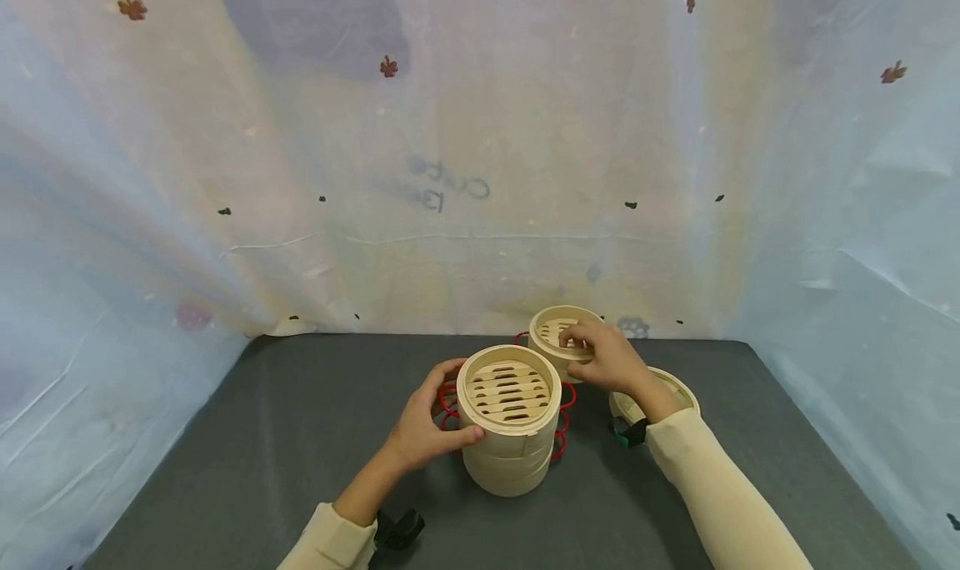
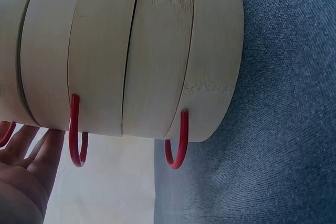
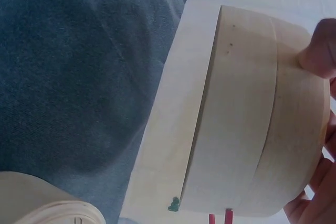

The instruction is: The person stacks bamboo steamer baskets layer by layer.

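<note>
Beige baskets, red handles, grey tabletop, whitish backdrop with brown leaf motifs

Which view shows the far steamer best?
The right wrist view, with the far steamer large and close. The head view shows it smaller, partly behind the right hand; the left wrist view misses it.

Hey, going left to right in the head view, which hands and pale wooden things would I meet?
Left hand, steamer stack, far steamer, right hand, partly hidden round wooden piece.
</note>
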Available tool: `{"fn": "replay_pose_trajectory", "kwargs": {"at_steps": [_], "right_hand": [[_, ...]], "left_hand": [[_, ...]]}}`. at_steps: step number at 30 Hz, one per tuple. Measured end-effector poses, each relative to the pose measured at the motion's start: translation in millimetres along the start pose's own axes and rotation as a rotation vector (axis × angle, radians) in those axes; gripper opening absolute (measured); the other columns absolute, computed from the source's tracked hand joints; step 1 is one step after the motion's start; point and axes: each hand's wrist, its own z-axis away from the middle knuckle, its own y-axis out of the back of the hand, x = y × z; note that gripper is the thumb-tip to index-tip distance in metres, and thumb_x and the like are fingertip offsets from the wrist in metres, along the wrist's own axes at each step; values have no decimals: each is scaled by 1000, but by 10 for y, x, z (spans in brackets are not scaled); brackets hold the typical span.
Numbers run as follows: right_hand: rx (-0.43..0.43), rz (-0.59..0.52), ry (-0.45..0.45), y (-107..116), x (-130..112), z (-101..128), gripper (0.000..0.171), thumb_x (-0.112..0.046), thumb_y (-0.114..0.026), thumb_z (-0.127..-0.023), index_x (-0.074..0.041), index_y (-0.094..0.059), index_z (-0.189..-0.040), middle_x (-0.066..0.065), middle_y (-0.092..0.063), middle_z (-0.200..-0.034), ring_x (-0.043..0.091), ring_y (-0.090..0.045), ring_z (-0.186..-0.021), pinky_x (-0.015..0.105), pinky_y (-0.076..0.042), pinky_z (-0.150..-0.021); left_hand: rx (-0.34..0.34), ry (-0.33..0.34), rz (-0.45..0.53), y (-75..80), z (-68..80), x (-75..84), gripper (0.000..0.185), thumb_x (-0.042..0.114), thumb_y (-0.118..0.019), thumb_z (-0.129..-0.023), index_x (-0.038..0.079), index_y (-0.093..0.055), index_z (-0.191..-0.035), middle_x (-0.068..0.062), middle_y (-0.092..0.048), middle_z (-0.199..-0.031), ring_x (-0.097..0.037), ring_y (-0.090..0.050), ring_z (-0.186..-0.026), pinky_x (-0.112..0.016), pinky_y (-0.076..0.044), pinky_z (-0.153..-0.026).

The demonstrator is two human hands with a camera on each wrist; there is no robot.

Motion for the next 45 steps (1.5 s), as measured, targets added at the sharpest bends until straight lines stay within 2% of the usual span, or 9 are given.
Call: {"fn": "replay_pose_trajectory", "kwargs": {"at_steps": [8,15,20,26,34,38,42,45], "right_hand": [[6,-24,-26,82,-42,13,26,-11,-73,-72,-23,-65,-94,-6,-51,-79,13,-42,-68,29,-37,-61],[35,7,-6,146,-73,-2,25,-13,-73,-72,-21,-65,-94,-5,-52,-81,12,-43,-68,30,-37,-64],[50,-16,1,229,-145,-15,25,-10,-72,-72,-20,-65,-94,-4,-51,-80,13,-43,-69,30,-38,-64],[83,-48,3,327,-207,-26,25,-7,-72,-71,-17,-66,-94,-1,-52,-81,14,-44,-71,30,-39,-64],[121,-15,30,389,-257,-31,25,-11,-72,-70,-19,-66,-93,-4,-50,-81,12,-42,-70,29,-37,-63],[141,4,58,411,-292,-31,25,-12,-72,-70,-20,-66,-93,-4,-50,-80,11,-41,-69,28,-35,-62],[167,7,76,441,-343,-33,25,-12,-71,-70,-21,-66,-92,-4,-50,-79,10,-41,-70,30,-33,-64],[191,10,95,470,-385,-34,25,-11,-71,-69,-21,-66,-92,-4,-51,-79,10,-42,-72,31,-33,-66]], "left_hand": [[0,0,0,3,1,-6,82,11,-80,-74,-1,-37,-143,-21,-51,-135,-35,-57,-116,-36,-53,-92],[1,-2,6,5,7,-12,81,10,-79,-74,-1,-37,-143,-22,-51,-135,-37,-57,-116,-34,-53,-91],[-1,1,5,6,7,-5,81,9,-79,-74,-1,-37,-143,-22,-51,-134,-35,-58,-115,-34,-53,-91],[-4,2,12,3,6,-6,81,10,-79,-74,-1,-37,-143,-22,-51,-135,-38,-57,-115,-35,-53,-91],[-3,-3,6,5,6,-2,81,10,-80,-74,-2,-37,-142,-23,-51,-134,-40,-57,-115,-35,-53,-91],[1,-9,-6,-9,6,-113,82,10,-80,-73,-2,-37,-143,-23,-51,-134,-40,-57,-114,-36,-53,-91],[7,-20,-15,-39,8,-314,85,14,-81,-73,8,-37,-145,-16,-51,-137,-36,-57,-116,-36,-53,-91],[5,-28,-12,-46,9,-365,85,16,-82,-73,15,-37,-146,-10,-52,-137,-32,-58,-117,-35,-53,-92]]}}
